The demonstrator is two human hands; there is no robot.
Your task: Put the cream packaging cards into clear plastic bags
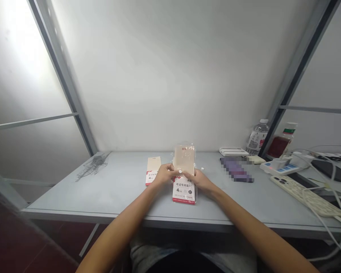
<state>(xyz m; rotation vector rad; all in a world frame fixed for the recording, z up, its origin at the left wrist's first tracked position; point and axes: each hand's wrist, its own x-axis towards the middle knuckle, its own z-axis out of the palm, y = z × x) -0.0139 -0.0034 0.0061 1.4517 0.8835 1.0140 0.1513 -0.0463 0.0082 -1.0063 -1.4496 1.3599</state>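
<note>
Over the middle of a grey table (108, 193), both my hands hold a clear plastic packet (184, 178) with a beige card and a red and white label. My left hand (165, 175) pinches its left side, fingers closed. My right hand (200, 181) grips its right side, fingers closed too. The packet's lower end rests near the table top. A second, similar beige and red packet (152, 170) lies flat on the table just left of my left hand.
At the back right lie a white flat box (233, 152), a dark flat object (236, 169), a water bottle (257, 137) and a red-filled bottle (282, 143). White power strips (307, 195) and cables cover the right side. A tangle of thin wire (92, 165) lies back left.
</note>
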